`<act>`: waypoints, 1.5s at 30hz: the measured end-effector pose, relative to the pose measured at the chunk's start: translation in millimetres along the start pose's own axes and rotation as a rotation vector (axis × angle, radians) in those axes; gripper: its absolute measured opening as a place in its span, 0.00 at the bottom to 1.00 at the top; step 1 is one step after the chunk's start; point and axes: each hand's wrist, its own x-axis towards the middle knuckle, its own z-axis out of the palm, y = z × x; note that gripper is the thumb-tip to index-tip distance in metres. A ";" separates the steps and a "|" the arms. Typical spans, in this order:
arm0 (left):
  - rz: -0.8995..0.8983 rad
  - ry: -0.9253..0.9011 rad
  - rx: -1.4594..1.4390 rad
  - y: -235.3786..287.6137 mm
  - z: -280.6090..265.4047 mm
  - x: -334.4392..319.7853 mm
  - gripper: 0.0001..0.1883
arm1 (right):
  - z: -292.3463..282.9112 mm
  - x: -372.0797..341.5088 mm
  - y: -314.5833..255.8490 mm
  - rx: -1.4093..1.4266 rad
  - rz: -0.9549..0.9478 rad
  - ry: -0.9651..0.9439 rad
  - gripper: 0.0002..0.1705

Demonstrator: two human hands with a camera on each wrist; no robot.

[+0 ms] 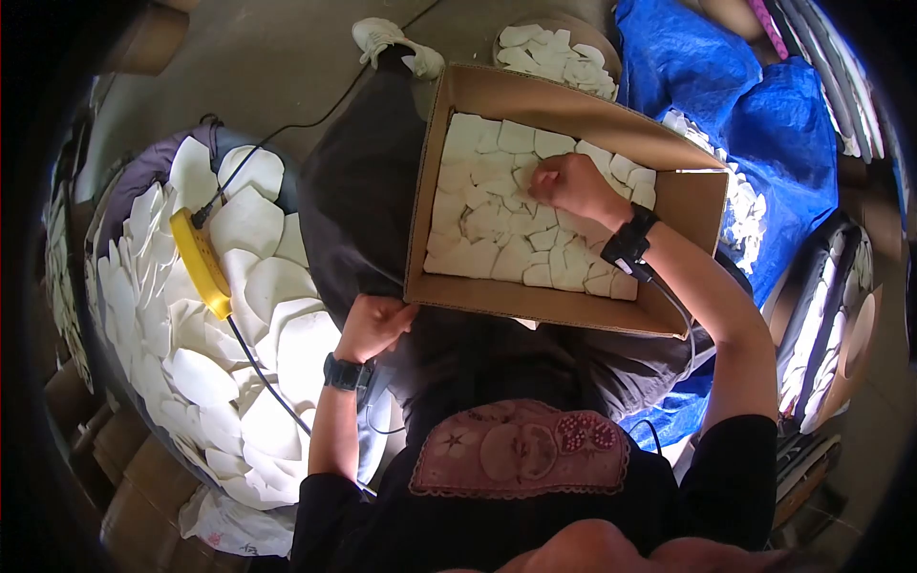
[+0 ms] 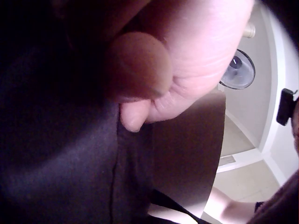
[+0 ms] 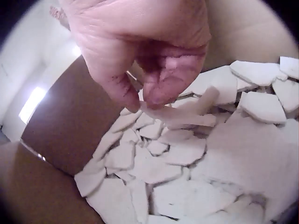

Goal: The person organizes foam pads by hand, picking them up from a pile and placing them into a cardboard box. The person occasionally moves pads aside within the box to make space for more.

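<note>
A cardboard box (image 1: 564, 304), its top open, sits across the person's lap. Flat white shard-like pieces (image 1: 487, 229) cover its bottom like uneven paving. Over them, the right hand (image 1: 579, 188) reaches in from the right; its thumb and fingers pinch a thin white shard (image 3: 180, 116), seen in the right wrist view just above the layer. The left hand (image 1: 374, 327) is a fist on the dark trousers, right at the box's near left corner. Curled fingers (image 2: 140, 65) show in the left wrist view against dark cloth, with the box wall (image 2: 187, 154) behind them.
Larger curved white pieces (image 1: 205, 377) fill a big sack on the left, with a yellow lamp-like device (image 1: 199, 263) and its cable lying over them. A round container of white pieces (image 1: 559, 59) stands beyond the box. Blue tarpaulin (image 1: 783, 124) lies at the right.
</note>
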 end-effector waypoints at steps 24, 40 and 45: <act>0.028 -0.001 -0.020 -3.1 -0.7 0.5 0.17 | 22.4 0.7 6.4 -0.401 -0.003 0.096 0.15; 0.021 0.022 0.012 -2.8 0.9 0.2 0.17 | 19.8 -6.4 10.6 -0.166 0.070 0.135 0.14; 0.023 0.016 -0.007 -2.5 0.4 -0.7 0.17 | 24.5 -1.6 10.7 -0.467 0.076 0.081 0.18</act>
